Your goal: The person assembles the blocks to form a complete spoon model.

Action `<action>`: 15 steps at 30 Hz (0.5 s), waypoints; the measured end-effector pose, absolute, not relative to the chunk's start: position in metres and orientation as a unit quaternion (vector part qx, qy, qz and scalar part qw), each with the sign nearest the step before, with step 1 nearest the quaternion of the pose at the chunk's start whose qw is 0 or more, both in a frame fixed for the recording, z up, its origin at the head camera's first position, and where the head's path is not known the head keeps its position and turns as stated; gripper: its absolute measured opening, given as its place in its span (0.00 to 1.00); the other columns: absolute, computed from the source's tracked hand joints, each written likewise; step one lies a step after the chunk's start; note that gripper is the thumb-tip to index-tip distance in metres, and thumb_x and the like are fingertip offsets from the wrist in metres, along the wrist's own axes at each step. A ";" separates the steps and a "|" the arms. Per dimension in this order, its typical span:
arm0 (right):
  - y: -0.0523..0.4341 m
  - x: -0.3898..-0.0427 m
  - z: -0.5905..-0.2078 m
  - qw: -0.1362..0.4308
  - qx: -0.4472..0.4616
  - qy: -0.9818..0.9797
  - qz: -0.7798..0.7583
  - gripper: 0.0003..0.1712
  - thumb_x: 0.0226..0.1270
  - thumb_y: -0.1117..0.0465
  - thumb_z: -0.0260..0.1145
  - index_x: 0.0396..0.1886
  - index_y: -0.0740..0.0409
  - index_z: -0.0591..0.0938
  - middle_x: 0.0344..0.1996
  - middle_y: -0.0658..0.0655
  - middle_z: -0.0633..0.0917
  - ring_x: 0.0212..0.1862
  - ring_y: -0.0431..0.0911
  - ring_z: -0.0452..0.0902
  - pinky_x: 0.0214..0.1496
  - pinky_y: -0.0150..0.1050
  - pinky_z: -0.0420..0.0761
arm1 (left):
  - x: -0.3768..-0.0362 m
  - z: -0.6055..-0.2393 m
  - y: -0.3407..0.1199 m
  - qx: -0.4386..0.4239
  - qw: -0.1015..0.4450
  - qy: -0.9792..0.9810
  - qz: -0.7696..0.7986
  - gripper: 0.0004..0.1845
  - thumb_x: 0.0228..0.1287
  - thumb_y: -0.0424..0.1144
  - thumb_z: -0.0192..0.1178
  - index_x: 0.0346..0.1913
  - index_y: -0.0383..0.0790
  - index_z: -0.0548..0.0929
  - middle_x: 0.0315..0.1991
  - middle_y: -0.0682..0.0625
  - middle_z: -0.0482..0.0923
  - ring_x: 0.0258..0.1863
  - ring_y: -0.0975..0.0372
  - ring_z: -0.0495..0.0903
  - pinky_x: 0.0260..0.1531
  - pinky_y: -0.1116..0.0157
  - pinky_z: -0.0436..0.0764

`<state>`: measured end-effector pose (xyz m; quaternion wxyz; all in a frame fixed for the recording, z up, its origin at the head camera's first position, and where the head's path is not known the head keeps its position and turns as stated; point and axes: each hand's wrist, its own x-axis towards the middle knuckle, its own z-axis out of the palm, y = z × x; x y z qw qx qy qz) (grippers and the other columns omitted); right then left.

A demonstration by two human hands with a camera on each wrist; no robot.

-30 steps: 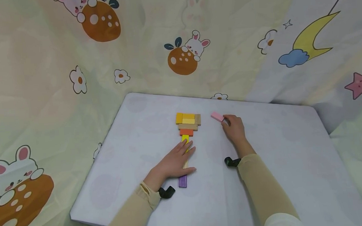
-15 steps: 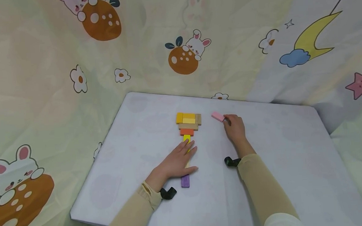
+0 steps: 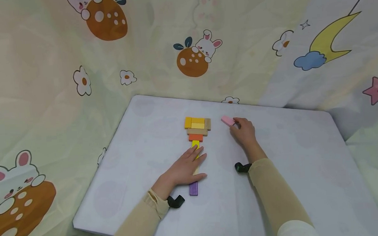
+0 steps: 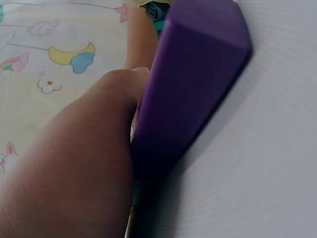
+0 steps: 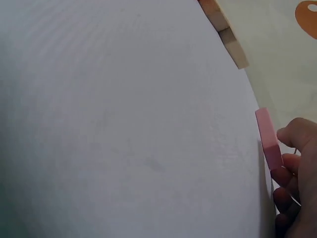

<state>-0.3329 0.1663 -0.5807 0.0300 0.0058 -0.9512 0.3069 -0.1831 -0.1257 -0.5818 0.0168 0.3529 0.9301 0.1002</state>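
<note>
The right hand (image 3: 245, 132) has its fingertips (image 5: 286, 174) curled against the pink block (image 3: 227, 121), pinching its near end; the block lies flat on the pale surface (image 3: 306, 154), at about 1 o'clock from the middle of the surface, just to the 3 o'clock side of the block row. The left hand (image 3: 183, 168) lies flat, fingers straight and released, pressing on a yellow block (image 3: 195, 145) in the middle of that row. The row runs from 12 to 6 o'clock: yellow and tan blocks (image 3: 197, 124) at the far end, an orange block (image 3: 195, 137) below them, and a purple block (image 3: 193, 188) at the near end, just beside the heel of the left hand. A cartoon-printed cloth (image 3: 77, 66) hangs behind the surface.
</note>
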 end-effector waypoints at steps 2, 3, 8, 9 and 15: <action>0.163 -0.335 -0.580 0.031 0.006 -0.954 0.300 0.29 0.61 0.46 0.58 0.61 0.51 0.71 0.58 0.58 0.73 0.58 0.57 0.64 0.59 0.55 0.61 | -0.183 -0.583 -0.127 0.354 0.014 0.930 0.102 0.41 0.61 0.70 0.37 0.71 0.51 0.53 0.74 0.50 0.42 0.73 0.53 0.39 0.71 0.56 0.46; 0.162 -0.335 -0.580 0.034 0.007 -0.955 0.293 0.29 0.61 0.45 0.58 0.60 0.51 0.72 0.58 0.59 0.73 0.58 0.58 0.65 0.59 0.56 0.61 | -0.184 -0.583 -0.128 0.354 0.014 0.929 0.105 0.41 0.61 0.70 0.37 0.71 0.51 0.53 0.74 0.50 0.42 0.73 0.53 0.39 0.71 0.56 0.46; 0.155 -0.340 -0.581 0.046 0.006 -0.961 0.274 0.25 0.63 0.47 0.58 0.57 0.52 0.74 0.55 0.59 0.73 0.56 0.56 0.67 0.57 0.56 0.62 | -0.186 -0.588 -0.129 0.352 0.016 0.929 0.110 0.39 0.60 0.71 0.35 0.71 0.55 0.54 0.74 0.53 0.41 0.74 0.55 0.38 0.71 0.57 0.45; 0.154 -0.341 -0.581 0.044 0.008 -0.959 0.280 0.25 0.63 0.48 0.58 0.57 0.52 0.74 0.54 0.59 0.73 0.55 0.56 0.67 0.57 0.55 0.63 | -0.187 -0.589 -0.129 0.352 0.017 0.930 0.109 0.39 0.60 0.71 0.34 0.71 0.56 0.54 0.74 0.53 0.41 0.74 0.55 0.37 0.71 0.58 0.44; 0.139 -0.351 -0.571 -0.009 0.007 -0.943 0.334 0.23 0.67 0.49 0.54 0.60 0.49 0.72 0.55 0.54 0.71 0.54 0.50 0.68 0.58 0.50 0.71 | -0.189 -0.594 -0.130 0.351 0.016 0.930 0.108 0.39 0.60 0.72 0.32 0.71 0.59 0.53 0.74 0.55 0.40 0.74 0.57 0.36 0.71 0.58 0.45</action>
